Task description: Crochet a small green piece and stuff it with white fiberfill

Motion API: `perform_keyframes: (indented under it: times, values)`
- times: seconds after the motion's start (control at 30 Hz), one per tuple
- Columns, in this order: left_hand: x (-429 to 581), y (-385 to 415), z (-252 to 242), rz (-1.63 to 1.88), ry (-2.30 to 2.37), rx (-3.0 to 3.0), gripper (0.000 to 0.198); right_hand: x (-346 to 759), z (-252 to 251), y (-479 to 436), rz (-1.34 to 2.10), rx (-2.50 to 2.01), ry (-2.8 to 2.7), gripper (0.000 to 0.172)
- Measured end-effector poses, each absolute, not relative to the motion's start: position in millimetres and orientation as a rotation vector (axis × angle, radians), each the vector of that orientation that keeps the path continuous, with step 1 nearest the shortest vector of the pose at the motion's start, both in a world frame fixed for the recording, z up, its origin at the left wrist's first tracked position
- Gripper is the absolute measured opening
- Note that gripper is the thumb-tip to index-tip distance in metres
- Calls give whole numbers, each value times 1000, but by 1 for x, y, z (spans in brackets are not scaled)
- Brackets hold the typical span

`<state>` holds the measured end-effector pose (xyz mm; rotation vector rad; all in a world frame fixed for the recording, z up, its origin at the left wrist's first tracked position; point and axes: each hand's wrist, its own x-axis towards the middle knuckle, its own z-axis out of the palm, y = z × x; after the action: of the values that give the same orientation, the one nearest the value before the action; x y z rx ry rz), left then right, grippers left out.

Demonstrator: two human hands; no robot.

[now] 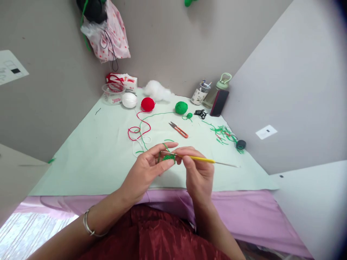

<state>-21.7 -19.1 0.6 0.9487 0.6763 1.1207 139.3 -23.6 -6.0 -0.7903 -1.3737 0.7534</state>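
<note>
Between thumb and fingers, my left hand [148, 164] pinches a small green crochet piece [169, 157], with a strand of green yarn passing over the raised index finger. My right hand [199, 171] grips a crochet hook [202, 159] by its yellow handle. One metal end of the hook reaches the green piece, and the other points out to the right. The exact stitch at the tip is too small to make out. Beyond the hands lie a green yarn ball [181, 107], a red yarn ball [148, 104] and orange-handled thread snips [178, 129].
A white yarn ball [129, 100], a clear plastic tub [113, 94] and white stuffing [157, 90] stand at the back. At right are a pen holder [200, 94], a green bottle [222, 85], a phone [219, 103] and green yarn scraps [223, 133]. Grey panels enclose the table.
</note>
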Motion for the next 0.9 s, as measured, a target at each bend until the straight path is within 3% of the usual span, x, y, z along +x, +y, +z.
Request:
perform_keyframes:
  times: [0.2,0.4,0.73,0.9]
  values:
    - [-26,-20,2,1119,701,958,28,142,-7,-22,921,-767,-1188,18]
    - [-28,-20,-1,1148,736,1018,29,142,-4,-26,870,-742,-1246,21]
    - [-27,-23,1,1273,887,1193,31,143,-7,-37,207,-807,-1708,30]
    - [-24,-21,2,1181,767,880,44,138,-22,-35,-253,-805,-1823,34]
